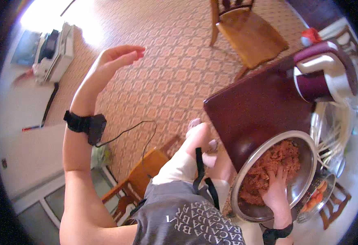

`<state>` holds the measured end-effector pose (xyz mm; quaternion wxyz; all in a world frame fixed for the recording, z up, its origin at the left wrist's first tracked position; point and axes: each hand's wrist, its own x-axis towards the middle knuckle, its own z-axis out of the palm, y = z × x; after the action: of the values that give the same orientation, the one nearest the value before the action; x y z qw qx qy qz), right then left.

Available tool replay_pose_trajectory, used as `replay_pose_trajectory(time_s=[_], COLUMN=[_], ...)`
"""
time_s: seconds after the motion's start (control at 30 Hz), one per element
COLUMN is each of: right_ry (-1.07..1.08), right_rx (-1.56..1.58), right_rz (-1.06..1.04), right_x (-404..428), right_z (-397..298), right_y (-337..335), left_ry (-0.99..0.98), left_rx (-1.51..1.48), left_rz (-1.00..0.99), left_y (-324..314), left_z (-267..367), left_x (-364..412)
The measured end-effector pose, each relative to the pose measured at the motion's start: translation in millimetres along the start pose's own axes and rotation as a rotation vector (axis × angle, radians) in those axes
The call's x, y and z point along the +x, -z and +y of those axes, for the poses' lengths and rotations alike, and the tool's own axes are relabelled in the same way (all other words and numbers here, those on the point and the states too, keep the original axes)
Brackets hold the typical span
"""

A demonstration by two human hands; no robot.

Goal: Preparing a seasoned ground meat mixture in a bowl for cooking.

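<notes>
My right hand point(275, 191) is pressed into reddish ground meat point(277, 159), its fingertips sunk in the mass. The meat lies in a large stainless steel bowl point(313, 153) at the near corner of a dark red table point(258, 107). Whether the fingers close on any of it cannot be told. Raised over the floor at the upper left, my left hand point(117, 58) holds nothing, its thumb apart from the slightly bent fingers. A black strap with a small box is on the left forearm, and another black strap is round the right wrist.
A purple and white appliance point(326, 76) stands on the table's far right. Pale long stalks or strands point(332, 131) lie beside the bowl, near a strainer point(329, 196) with orange-red pieces. Wooden chairs point(252, 36) stand beyond the table and behind me. A cable hangs from the left forearm strap.
</notes>
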<state>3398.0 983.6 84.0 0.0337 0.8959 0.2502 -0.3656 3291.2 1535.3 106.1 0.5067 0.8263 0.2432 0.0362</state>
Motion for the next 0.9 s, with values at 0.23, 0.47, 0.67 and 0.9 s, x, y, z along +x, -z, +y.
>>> replay_pose_trajectory(time_s=[0.23, 0.47, 0.67, 0.9], right_ry=[0.047, 0.101, 0.084, 0.058], right_rx=[-0.035, 0.016, 0.099, 0.085], right_rz=[-0.031, -0.079, -0.059, 0.005], right_x=[0, -2, -9, -8], right_z=[6, 13, 7, 0], right_y=[6, 13, 21, 16], left_ry=[0.045, 0.085, 0.093, 0.129], left_rx=[-0.014, -0.005, 0.008, 0.046], left_rz=[0.116, 0.175, 0.182, -0.037], left_y=[59, 98, 137, 184], left_z=[41, 131, 180, 198], left_x=[-62, -97, -83, -6])
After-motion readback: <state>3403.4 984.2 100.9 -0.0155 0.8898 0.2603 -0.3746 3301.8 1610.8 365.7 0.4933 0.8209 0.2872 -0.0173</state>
